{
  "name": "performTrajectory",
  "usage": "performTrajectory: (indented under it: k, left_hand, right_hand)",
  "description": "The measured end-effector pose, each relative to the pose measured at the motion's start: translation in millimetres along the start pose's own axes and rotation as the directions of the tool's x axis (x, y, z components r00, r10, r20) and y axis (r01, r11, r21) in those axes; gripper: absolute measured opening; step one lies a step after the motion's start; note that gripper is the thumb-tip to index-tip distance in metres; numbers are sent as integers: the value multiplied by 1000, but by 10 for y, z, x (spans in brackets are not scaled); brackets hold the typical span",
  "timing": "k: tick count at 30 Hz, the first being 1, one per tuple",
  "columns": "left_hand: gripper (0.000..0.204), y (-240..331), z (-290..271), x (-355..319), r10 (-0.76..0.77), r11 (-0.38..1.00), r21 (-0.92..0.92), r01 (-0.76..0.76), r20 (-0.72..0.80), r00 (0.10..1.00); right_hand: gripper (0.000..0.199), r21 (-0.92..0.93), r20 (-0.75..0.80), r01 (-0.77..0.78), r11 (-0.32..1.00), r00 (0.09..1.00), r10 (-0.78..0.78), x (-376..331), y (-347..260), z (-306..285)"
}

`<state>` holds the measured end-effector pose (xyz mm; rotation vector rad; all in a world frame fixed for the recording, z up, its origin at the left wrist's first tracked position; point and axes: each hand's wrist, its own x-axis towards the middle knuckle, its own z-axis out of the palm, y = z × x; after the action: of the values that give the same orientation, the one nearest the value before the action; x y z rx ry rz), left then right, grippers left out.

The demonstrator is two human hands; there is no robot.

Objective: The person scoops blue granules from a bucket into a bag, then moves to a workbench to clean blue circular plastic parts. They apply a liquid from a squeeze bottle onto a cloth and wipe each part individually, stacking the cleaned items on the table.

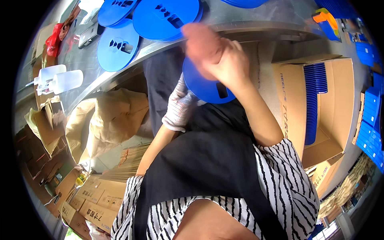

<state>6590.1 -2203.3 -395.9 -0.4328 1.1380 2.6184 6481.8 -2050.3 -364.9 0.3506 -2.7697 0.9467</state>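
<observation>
My left hand (pixel 179 106), in a pale knitted glove, grips the left edge of a round blue plastic disc (pixel 212 91) with a dark rectangular slot. The disc is held in front of my body, just off the metal table's edge. My bare right hand (pixel 234 66) is closed round a pinkish-brown wad (pixel 202 48), blurred by motion, which looks soft. This wad lies over the upper part of the disc and hides it; whether the two touch, I cannot tell. Similar blue discs lie on the table in a large stack (pixel 158 20) and a smaller one (pixel 116 46).
The metal table (pixel 224 30) curves across the top. Two white squeeze bottles (pixel 66 82) are at its left. A cardboard box (pixel 332 108) with rows of blue discs stands open on my right. A tan sack (pixel 108 120) and flattened cardboard (pixel 130 160) are on my left.
</observation>
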Motion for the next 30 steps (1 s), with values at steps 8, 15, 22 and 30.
performTrajectory:
  k: [8,15,22,30]
  left_hand:
    - [45,-176,-289,166,39,995,88,-53,155,987]
    - [66,80,-106,-98,-187,972,-137,191,41,981]
    - [66,114,-149,-98,-209,978,3,209,13,978]
    - [40,270,-172,-162,412,509,840,-186,-48,910]
  right_hand:
    - [41,344,258,388,855,836,-484,-497,-100,-309]
    - [36,184,287,436,881,834,-472,-635,861,-720]
    - [49,830,-37,-327,451,775,631,-760,1076,-608]
    - [41,968,226,-217,-123,552,803,-931,1384,-482]
